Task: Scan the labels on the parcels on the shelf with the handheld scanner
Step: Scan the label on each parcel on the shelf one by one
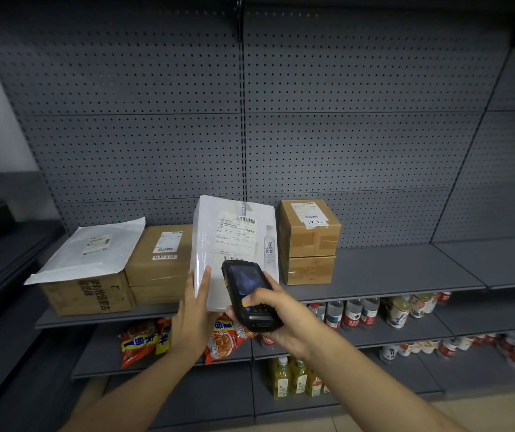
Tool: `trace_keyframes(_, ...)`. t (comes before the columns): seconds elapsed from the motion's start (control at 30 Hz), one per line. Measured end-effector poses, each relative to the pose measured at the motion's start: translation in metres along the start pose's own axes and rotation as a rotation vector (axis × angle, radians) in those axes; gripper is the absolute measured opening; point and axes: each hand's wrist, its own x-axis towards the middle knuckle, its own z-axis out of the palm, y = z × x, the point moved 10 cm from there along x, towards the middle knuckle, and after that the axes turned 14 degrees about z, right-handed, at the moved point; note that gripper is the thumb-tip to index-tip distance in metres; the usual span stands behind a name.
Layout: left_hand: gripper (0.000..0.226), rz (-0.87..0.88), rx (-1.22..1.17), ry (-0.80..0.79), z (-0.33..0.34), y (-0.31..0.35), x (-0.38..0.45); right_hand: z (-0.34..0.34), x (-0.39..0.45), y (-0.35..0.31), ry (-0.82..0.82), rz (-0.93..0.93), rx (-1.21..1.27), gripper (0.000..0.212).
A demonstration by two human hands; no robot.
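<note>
Head view, looking forward and down at a grey pegboard shelving unit. Right hand (276,316), entering from 5 o'clock, curls its fingers round a black handheld scanner (250,296); the screen faces the camera and the scanner's top end points toward 12 o'clock, just in front of the lower part of a white parcel (234,244). Left hand (192,310), entering from 7 o'clock, lies with straight fingers against the lower left edge of this parcel, thumb on its front face. The parcel is tilted with its printed label (237,236) facing the camera; whether its lower edge touches the shelf (390,269) is hidden by the hands.

At 9 o'clock of the white parcel stands a brown carton (159,260) bearing a white label, touching or just beside it. Farther toward 9 o'clock a white mailer bag (94,251) lies on top of a printed brown box (88,296). At 3 o'clock of the white parcel are two stacked brown cartons (309,241), the upper one carrying a label on its top face.

On the tier below, at 6 o'clock, lie red and yellow snack packets (144,341); toward 4 o'clock stand bottled drinks (356,313). On the lowest tier stand yellow bottles (293,378).
</note>
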Motion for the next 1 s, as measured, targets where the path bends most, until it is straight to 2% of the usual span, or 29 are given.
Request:
trace_keyframes(0.33, 0.103, -0.01, -0.035, -0.009, 0.011, 0.003, 0.011, -0.018, 0.005, -0.004, 0.031, -0.014, -0.029, 0.058)
trace_keyframes(0.57, 0.104, -0.049, -0.098, 0.003, 0.031, -0.002, 0.026, -0.041, 0.021, -0.016, 0.137, -0.021, -0.178, 0.063)
trace_keyframes(1.0, 0.107, -0.138, -0.331, -0.198, 0.115, -0.06, 0.105, -0.111, 0.126, -0.039, 0.384, 0.056, -0.226, 0.084)
